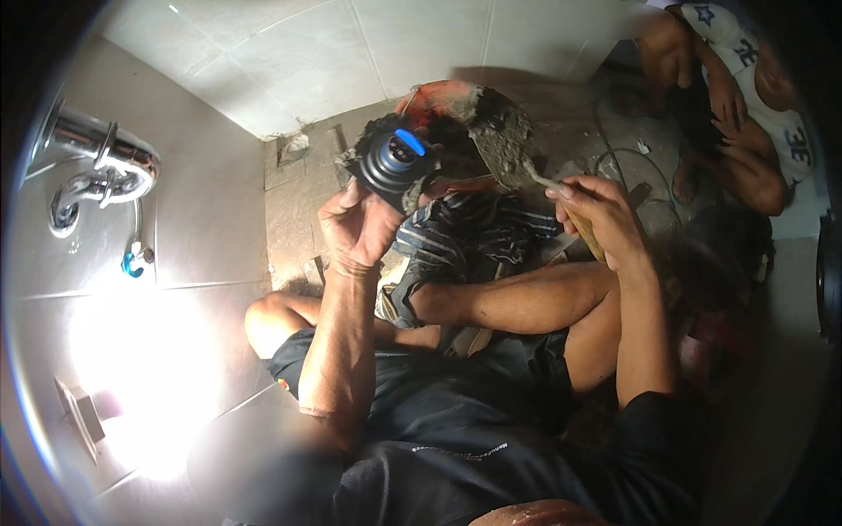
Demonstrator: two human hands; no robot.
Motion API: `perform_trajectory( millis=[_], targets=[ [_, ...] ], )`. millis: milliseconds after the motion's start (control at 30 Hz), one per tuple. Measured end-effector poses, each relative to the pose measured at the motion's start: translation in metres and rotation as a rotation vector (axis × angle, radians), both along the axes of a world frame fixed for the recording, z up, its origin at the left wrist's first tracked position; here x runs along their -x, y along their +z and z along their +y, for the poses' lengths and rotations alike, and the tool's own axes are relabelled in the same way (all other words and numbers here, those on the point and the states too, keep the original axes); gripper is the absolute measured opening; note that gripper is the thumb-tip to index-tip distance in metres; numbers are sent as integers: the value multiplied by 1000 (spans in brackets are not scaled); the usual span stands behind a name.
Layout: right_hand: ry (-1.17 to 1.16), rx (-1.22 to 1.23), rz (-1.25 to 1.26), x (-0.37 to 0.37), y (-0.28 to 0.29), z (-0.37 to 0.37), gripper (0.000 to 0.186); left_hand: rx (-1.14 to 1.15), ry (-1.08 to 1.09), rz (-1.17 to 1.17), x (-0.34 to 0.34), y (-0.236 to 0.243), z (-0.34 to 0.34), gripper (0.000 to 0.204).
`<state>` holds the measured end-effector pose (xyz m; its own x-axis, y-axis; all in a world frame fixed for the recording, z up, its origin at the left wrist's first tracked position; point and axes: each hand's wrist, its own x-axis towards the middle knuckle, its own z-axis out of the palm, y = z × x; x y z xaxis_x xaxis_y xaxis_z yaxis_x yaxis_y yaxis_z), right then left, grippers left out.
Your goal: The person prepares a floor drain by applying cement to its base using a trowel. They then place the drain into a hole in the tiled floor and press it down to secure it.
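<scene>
My left hand [358,230] is raised in front of me, closed on a black floor drain fitting [392,172] with stepped round rings and a blue piece on top. Grey mortar clings around the fitting's edges. My right hand [605,215] is wrapped round the wooden handle of a trowel [582,230]. The trowel's metal neck points up and left into wet grey mortar [507,140], so its blade's outline is hard to tell. Just behind the fitting sits an orange-red bucket [438,95], with mortar at its mouth.
A striped cloth [474,230] lies beyond my crossed legs. Chrome pipework [118,162] juts from the left tiled wall, above a bright light. Another person [745,131] squats at the far right. A thin cable [605,114] runs along the dirty floor. There is a small hole [293,147] in the far corner.
</scene>
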<state>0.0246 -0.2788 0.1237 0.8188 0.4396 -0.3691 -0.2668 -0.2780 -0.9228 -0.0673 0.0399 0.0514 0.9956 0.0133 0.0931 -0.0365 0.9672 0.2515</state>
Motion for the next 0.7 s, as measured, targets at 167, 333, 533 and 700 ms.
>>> perform_trajectory(
  millis=[167, 333, 533, 700],
  targets=[
    [0, -91, 13, 28, -8, -4, 24, 92, -10, 19, -3, 6, -7, 83],
    [-32, -130, 48, 45, -9, -4, 26, 99, 53, -14, -8, 10, -8, 82],
    [-202, -216, 179, 52, -30, -9, 22, 332, -90, -69, -12, -24, 15, 75],
    [-115, -227, 147, 45, -48, -4, 21, 175, 85, -115, -4, -12, 2, 62]
  ],
)
